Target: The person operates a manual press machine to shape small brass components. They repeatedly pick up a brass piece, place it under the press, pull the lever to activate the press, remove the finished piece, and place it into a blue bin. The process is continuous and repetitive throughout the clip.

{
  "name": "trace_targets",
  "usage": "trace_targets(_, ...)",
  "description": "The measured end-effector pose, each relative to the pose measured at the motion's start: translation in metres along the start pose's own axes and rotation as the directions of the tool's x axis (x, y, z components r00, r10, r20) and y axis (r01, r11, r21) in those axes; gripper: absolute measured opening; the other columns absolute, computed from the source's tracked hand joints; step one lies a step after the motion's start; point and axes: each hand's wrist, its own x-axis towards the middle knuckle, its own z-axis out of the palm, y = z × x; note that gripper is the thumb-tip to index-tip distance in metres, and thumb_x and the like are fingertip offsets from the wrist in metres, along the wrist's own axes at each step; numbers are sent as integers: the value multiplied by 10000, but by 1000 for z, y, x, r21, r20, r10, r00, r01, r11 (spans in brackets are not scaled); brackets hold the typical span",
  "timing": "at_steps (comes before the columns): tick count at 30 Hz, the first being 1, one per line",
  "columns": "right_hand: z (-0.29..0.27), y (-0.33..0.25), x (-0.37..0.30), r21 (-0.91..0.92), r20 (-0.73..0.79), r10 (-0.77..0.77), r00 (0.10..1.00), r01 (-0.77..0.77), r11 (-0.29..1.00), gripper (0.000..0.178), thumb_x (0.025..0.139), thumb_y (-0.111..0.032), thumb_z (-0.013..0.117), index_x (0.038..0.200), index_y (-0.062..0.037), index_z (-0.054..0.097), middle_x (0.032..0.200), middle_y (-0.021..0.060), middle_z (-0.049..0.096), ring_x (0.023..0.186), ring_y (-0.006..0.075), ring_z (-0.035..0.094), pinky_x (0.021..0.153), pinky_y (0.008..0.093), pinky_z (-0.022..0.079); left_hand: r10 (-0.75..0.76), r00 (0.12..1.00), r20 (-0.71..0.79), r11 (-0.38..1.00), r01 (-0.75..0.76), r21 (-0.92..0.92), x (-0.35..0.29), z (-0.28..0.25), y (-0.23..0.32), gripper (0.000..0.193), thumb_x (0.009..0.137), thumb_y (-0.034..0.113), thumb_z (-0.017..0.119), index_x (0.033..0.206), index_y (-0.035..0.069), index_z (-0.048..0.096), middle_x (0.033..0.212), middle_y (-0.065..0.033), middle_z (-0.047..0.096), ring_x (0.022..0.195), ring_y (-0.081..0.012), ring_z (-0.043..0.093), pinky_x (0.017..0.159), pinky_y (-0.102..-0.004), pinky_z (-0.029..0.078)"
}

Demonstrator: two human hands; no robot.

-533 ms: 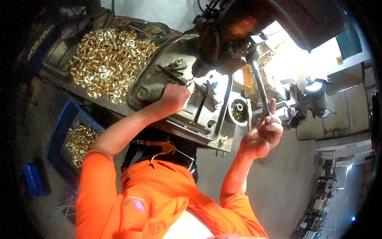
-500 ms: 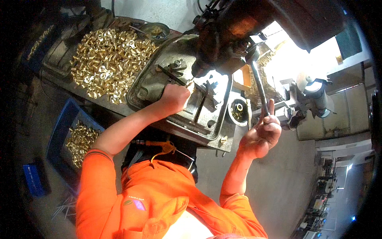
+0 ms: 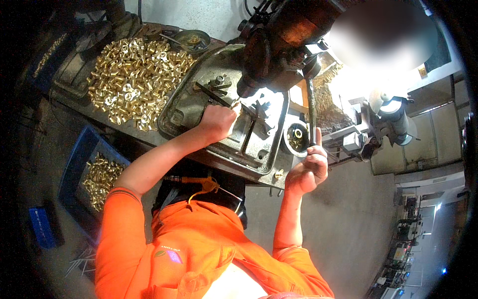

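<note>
My left hand (image 3: 218, 122) is closed at the middle of the drill press table (image 3: 185, 119), under the machine's dark head (image 3: 271, 55). A small brass fitting (image 3: 236, 106) shows at its fingertips, mostly hidden by the fingers. To the right, my right hand (image 3: 309, 172) is wrapped round the lower end of the long feed lever (image 3: 312, 109), one finger pointing up along the bar. The lever slopes slightly from the head's right side down to this hand. Dark clamp bars (image 3: 253, 127) lie on the table just right of my left hand.
A big heap of brass fittings (image 3: 139, 79) covers the bench at left; below it stands a blue bin (image 3: 74, 184) with more. A round bowl (image 3: 297, 138) and a single brass fitting (image 3: 279, 174) sit near the right edge. An orange air gun (image 3: 199, 182) hangs in front.
My right hand has swung left with the feed lever, which now stands closer to upright. My left hand stays in place with the brass fitting.
</note>
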Motion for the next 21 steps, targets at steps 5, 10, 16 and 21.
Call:
trace_targets(5,-1,7,-6,33,27,-1,1000,0,999,201,484,-20,377,664,13,460,742,123,481,872,299,519,1063,603,189,-13,997,77,999,11,33,1,0,-1,351,687,105,608,1024,20,563,605,-121,603,568,-289,614,485,-408,446)
trace_targets(10,-4,17,-18,-22,-16,65,998,-65,998,224,486,10,393,683,27,500,767,144,516,889,287,518,992,463,281,-11,1000,22,1000,11,22,0,1,0,450,697,104,598,1127,12,505,602,-116,602,562,-288,612,474,-410,438)
trace_targets(16,-14,32,-28,-98,1,95,995,-95,991,257,484,36,373,689,47,527,818,164,563,889,276,530,943,395,332,40,996,-81,999,-42,-23,-3,4,-2,416,685,95,595,1085,4,523,592,-116,593,545,-292,600,458,-405,426)
trace_targets(21,-20,38,-33,-104,26,175,984,-172,980,332,485,49,358,739,68,572,864,182,584,936,305,549,954,401,342,56,996,-71,998,-58,-18,-3,3,-3,406,676,88,594,1070,11,532,598,-119,595,551,-298,603,464,-407,433)
